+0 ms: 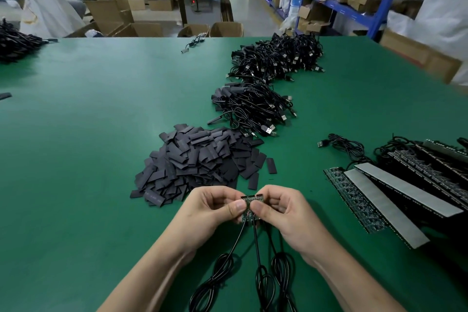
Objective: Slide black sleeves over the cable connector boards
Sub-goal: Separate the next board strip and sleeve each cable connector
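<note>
Both hands hold a small strip of green connector boards (251,199) just above the green table, near its front edge. My left hand (214,208) pinches the strip's left side with thumb and fingers. My right hand (281,206) pinches its right side the same way. Three black cables (257,248) hang from the boards toward me and end in coiled loops. A heap of flat black sleeves (197,162) lies directly beyond my hands. No sleeve is on the boards I hold.
Two piles of black USB cables (253,106) (278,58) lie beyond the sleeves. Rows of joined board strips (395,185) with cables lie at the right. Another cable pile (15,43) sits far left. A single cable (192,43) lies at the far edge.
</note>
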Demonstrator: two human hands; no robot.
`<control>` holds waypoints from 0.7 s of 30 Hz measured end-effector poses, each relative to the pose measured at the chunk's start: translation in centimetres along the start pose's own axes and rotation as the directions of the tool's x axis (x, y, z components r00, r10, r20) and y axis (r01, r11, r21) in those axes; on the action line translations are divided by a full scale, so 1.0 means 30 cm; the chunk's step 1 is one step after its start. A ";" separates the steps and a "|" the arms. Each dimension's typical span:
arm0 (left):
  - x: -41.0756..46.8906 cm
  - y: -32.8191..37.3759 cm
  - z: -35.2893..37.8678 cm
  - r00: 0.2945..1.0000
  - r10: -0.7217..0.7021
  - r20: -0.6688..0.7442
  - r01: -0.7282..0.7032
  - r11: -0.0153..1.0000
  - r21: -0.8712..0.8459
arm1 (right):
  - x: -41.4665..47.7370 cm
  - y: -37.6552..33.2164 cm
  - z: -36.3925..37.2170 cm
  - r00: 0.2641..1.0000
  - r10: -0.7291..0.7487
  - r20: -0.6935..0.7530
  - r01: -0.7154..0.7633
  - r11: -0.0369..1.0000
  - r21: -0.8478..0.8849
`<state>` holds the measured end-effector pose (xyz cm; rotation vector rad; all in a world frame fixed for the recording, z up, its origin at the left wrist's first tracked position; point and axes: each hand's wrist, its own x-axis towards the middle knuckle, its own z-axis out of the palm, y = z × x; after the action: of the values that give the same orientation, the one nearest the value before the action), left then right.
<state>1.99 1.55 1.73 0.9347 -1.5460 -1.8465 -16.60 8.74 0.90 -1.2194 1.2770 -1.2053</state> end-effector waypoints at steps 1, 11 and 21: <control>0.000 -0.001 0.001 1.000 0.001 0.000 -0.001 1.000 0.003 | 0.000 -0.001 0.000 1.000 0.004 -0.001 -0.004 1.000 0.002; -0.007 0.003 0.006 1.000 0.013 0.017 -0.011 0.997 -0.074 | -0.001 -0.011 -0.008 1.000 0.022 -0.017 -0.022 1.000 0.018; -0.008 0.049 -0.019 0.972 0.220 -0.083 -0.211 0.972 0.105 | -0.013 -0.014 -0.014 0.943 -0.324 -0.071 0.221 0.773 -0.595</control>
<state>2.57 1.13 3.16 0.8468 -1.6209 -1.5677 -16.97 9.14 1.35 -1.8321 1.7196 -1.1748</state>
